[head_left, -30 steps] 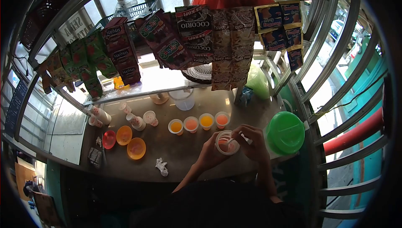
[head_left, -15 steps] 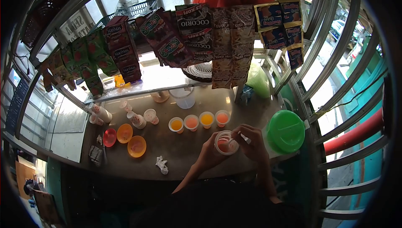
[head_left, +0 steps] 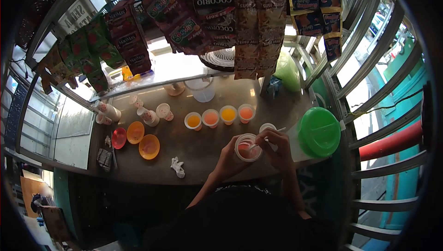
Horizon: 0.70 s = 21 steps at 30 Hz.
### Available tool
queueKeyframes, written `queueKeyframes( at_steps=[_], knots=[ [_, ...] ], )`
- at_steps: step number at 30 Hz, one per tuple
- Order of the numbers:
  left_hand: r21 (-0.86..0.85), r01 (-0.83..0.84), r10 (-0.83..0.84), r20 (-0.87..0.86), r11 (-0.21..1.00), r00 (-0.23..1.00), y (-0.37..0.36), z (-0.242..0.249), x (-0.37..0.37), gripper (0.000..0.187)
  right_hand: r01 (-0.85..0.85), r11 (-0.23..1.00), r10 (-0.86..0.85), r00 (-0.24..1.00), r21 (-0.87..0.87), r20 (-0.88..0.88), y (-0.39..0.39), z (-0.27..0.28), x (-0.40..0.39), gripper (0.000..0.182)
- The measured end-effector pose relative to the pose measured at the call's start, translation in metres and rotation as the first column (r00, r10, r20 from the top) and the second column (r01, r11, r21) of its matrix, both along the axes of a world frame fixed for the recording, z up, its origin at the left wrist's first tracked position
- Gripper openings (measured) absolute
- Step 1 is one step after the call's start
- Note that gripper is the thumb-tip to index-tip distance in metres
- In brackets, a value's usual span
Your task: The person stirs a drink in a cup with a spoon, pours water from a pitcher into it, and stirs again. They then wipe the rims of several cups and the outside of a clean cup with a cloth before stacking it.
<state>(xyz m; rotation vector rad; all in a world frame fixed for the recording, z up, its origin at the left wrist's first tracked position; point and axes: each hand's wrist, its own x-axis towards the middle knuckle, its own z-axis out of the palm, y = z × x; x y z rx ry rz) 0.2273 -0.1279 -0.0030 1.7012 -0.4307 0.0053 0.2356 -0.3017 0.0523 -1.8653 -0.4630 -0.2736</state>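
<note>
My left hand [head_left: 227,159] is wrapped round a clear plastic cup [head_left: 248,154] with a pinkish-red drink inside. A white spoon [head_left: 252,148] dips into that cup, its handle held by the closed fingers of my right hand [head_left: 275,148]. Just behind my right hand, the rim of another white cup [head_left: 267,127] shows, partly hidden by the fingers. Beyond my hands stands a row of several filled cups, among them an orange one [head_left: 193,121] and a pink one [head_left: 246,112].
A container with a green lid [head_left: 319,132] stands at the right. Orange plates [head_left: 149,147], a red dish [head_left: 119,138], stacked cups [head_left: 148,116] and a crumpled white cloth [head_left: 177,167] lie leftward. Sachet strips [head_left: 213,16] hang over the counter's back; a clear tub [head_left: 203,90] stands below.
The view has tilted downward. Both hands still hold the cup and spoon over the counter's front, and another cup's rim now shows behind my right hand.
</note>
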Motion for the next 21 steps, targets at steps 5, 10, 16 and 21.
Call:
queueKeyframes(
  at_steps=[5, 10, 16, 21],
  knots=[
    [-0.013, -0.145, 0.145, 0.036, 0.989, 0.989, 0.012, -0.016, -0.007, 0.058, 0.229, 0.966, -0.231, 0.973, 0.116, -0.001, 0.017, -0.020, -0.031, 0.031],
    [0.060, -0.278, 0.278, 0.012, 0.959, 0.961, 0.039, -0.034, -0.008, 0.055, 0.488, 0.873, -0.478, 0.850, -0.013, -0.223, 0.003, -0.149, -0.057, 0.051],
    [0.095, -0.329, 0.334, -0.038, 0.940, 0.942, 0.046, -0.060, -0.005, 0.052, 0.635, 0.772, -0.500, 0.630, 0.024, -0.594, -0.004, -0.229, -0.020, 0.057],
    [0.050, -0.345, 0.348, -0.072, 0.937, 0.935, 0.041, -0.108, -0.004, 0.050, 0.689, 0.724, -0.655, 0.697, 0.021, -0.292, -0.009, -0.241, 0.033, 0.052]
  ],
)
